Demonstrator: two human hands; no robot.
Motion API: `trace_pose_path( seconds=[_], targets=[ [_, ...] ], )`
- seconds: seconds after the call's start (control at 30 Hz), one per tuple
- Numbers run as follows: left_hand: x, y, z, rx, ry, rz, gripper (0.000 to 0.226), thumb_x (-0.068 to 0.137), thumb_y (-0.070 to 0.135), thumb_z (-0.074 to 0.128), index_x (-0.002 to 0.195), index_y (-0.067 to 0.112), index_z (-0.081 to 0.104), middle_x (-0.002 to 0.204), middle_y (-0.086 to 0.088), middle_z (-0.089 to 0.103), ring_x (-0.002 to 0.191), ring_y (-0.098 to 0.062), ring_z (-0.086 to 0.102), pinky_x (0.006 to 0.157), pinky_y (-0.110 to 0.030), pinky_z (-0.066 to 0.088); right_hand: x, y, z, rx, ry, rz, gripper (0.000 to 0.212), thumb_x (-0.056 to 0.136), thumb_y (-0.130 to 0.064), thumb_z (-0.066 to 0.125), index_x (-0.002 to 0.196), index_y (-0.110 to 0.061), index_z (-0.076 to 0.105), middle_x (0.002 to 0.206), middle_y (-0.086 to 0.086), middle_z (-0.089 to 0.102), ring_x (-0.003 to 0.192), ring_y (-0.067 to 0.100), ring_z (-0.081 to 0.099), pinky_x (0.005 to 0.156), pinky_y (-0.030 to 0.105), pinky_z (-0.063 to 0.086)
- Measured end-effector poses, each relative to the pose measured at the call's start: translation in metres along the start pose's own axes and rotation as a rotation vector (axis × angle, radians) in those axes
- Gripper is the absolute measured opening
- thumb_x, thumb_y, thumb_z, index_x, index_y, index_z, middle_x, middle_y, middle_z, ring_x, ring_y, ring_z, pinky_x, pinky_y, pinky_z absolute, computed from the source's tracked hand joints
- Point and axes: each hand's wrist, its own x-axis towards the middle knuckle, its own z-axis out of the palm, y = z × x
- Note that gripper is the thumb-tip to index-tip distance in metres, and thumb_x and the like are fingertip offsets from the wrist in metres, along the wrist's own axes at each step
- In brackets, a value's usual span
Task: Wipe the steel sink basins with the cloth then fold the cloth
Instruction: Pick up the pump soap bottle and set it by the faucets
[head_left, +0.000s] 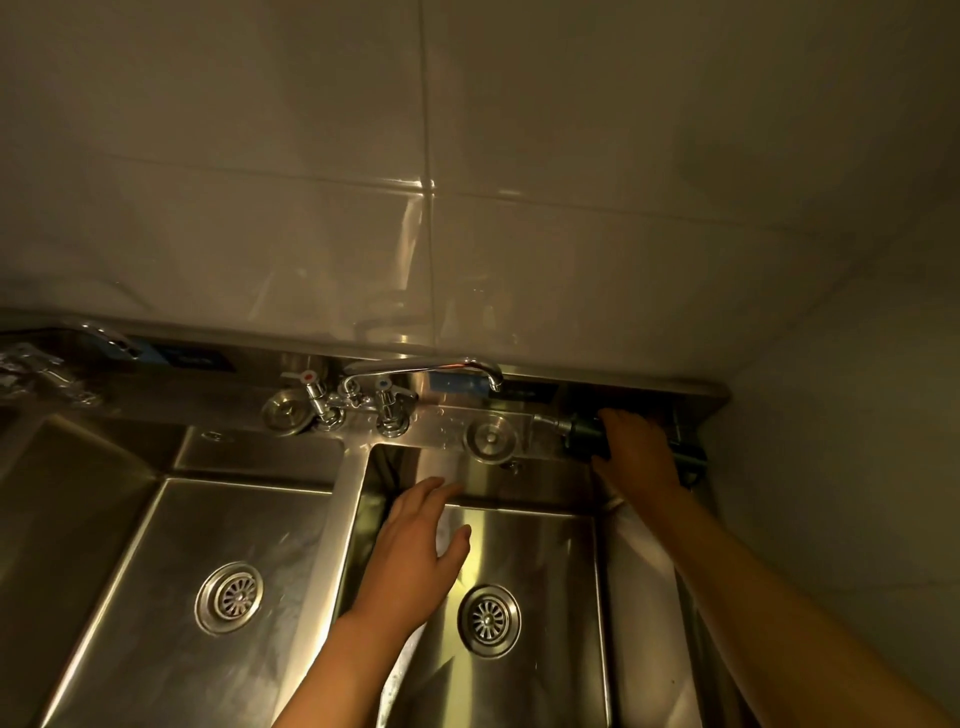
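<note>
Two steel sink basins sit side by side: the left basin (130, 571) and the right basin (550, 551), each with a round drain strainer. My left hand (415, 551) reaches into the right basin with its fingers straight, near the back wall, and holds nothing. My right hand (636, 452) grips a dark object with a metal tip (579, 434) on the back right ledge. A pale strip (641, 540) lies on the right rim under my forearm. I cannot tell whether it is the cloth.
A swivel faucet (421, 368) with two taps stands on the back ledge between the basins. Two round steel plugs (283, 413) (491, 440) rest on that ledge. Crumpled clear plastic (31, 374) lies far left. Tiled walls close in behind and at the right.
</note>
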Motion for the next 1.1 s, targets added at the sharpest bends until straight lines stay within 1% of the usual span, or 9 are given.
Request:
trace_pose_path(
  seconds=[0.13,0.27,0.37,0.5,0.67,0.83,0.97,1.03,1.1],
  targets=[
    [-0.006,0.004,-0.013,0.000,-0.001,0.015,0.055,0.094,0.049,0.052,0.145,0.031,0.053,0.154,0.011,0.044,0.143,-0.009,0.038,0.114,-0.022,0.029,-0.016,-0.011,-0.023,0.167,0.092,0.021,0.057,0.074,-0.020,0.086,0.125,-0.015,0.062,0.117,0.009,0.067,0.108,0.030,0.064,0.090,0.041,0.053],
    [-0.013,0.015,-0.027,-0.029,0.018,0.050,0.048,0.099,0.040,0.062,0.145,0.031,0.053,0.154,0.013,0.044,0.143,-0.009,0.038,0.114,-0.023,0.029,-0.042,-0.031,-0.057,0.367,0.242,0.033,0.044,0.076,-0.018,0.087,0.114,-0.017,0.065,0.107,0.004,0.066,0.100,0.023,0.063,0.079,0.031,0.047],
    [-0.018,0.031,-0.043,-0.071,0.040,0.088,0.052,0.095,0.045,0.058,0.145,0.034,0.052,0.151,0.019,0.043,0.142,-0.006,0.039,0.115,-0.027,0.035,-0.063,-0.050,-0.089,0.476,0.333,0.021,0.044,0.076,-0.026,0.086,0.114,-0.022,0.064,0.100,-0.005,0.061,0.095,0.018,0.063,0.078,0.030,0.048],
    [-0.022,0.058,-0.074,-0.110,0.080,0.170,0.050,0.093,0.047,0.058,0.142,0.042,0.051,0.145,0.026,0.045,0.137,-0.002,0.043,0.112,-0.035,0.044,-0.083,-0.084,-0.137,0.685,0.338,0.090,0.059,0.072,-0.037,0.087,0.122,-0.036,0.056,0.112,-0.014,0.065,0.101,0.007,0.064,0.085,0.032,0.056],
    [-0.026,0.096,-0.122,-0.188,0.153,0.243,0.052,0.090,0.048,0.064,0.140,0.041,0.053,0.142,0.024,0.051,0.135,0.000,0.047,0.114,-0.036,0.043,-0.106,-0.147,-0.200,0.922,0.448,0.034,0.056,0.071,-0.024,0.090,0.114,-0.029,0.054,0.109,-0.015,0.062,0.096,-0.003,0.061,0.069,0.011,0.048],
    [-0.036,0.131,-0.172,-0.243,0.212,0.281,0.055,0.090,0.042,0.075,0.137,0.052,0.049,0.137,0.035,0.048,0.129,0.014,0.044,0.110,-0.024,0.042,-0.127,-0.208,-0.247,1.072,0.467,-0.076,0.053,0.073,-0.024,0.090,0.113,-0.028,0.054,0.110,-0.016,0.062,0.097,-0.005,0.060,0.064,0.008,0.049],
    [-0.044,0.147,-0.203,-0.291,0.240,0.267,0.068,0.086,0.043,0.079,0.145,0.048,0.045,0.138,0.036,0.044,0.129,0.020,0.039,0.110,-0.028,0.045,-0.142,-0.247,-0.274,1.115,0.477,-0.170,0.054,0.073,-0.027,0.090,0.114,-0.030,0.055,0.111,-0.018,0.062,0.098,-0.008,0.060,0.070,0.008,0.046],
    [-0.049,0.152,-0.215,-0.284,0.257,0.269,0.072,0.085,0.043,0.081,0.146,0.047,0.043,0.141,0.032,0.045,0.128,0.017,0.040,0.105,-0.016,0.043,-0.148,-0.263,-0.282,1.121,0.475,-0.209,0.055,0.073,-0.029,0.090,0.115,-0.032,0.054,0.111,-0.018,0.063,0.099,-0.008,0.060,0.073,0.009,0.046],
    [-0.053,0.154,-0.224,-0.284,0.263,0.256,0.077,0.083,0.043,0.083,0.147,0.044,0.042,0.144,0.029,0.045,0.128,0.013,0.043,0.090,-0.004,0.043,-0.153,-0.278,-0.288,1.122,0.467,-0.243,0.055,0.072,-0.032,0.090,0.115,-0.032,0.055,0.111,-0.018,0.063,0.099,-0.008,0.060,0.075,0.010,0.046]
  ],
)
